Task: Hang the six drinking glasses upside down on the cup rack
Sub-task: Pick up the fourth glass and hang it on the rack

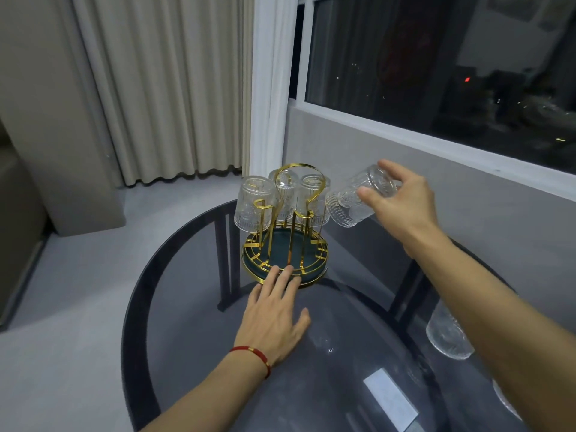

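Note:
A gold wire cup rack (288, 232) with a dark green round base stands on the round glass table (174, 307). Three clear embossed glasses hang upside down on it: one at the left (251, 202), one at the back (285, 190), one at the right (313, 198). My right hand (402, 201) grips a fourth glass (352, 201) by its base, tilted mouth-down just right of the rack. My left hand (277, 310) lies flat, fingertips on the rack's front rim. Another glass (445, 333) stands on the table under my right forearm, with part of one more (506, 400) nearer me.
A white paper label (389, 397) lies on the table near me. A grey wall and window sill (436, 145) run close behind the rack on the right. Curtains hang at the back. Black table legs show through the glass top.

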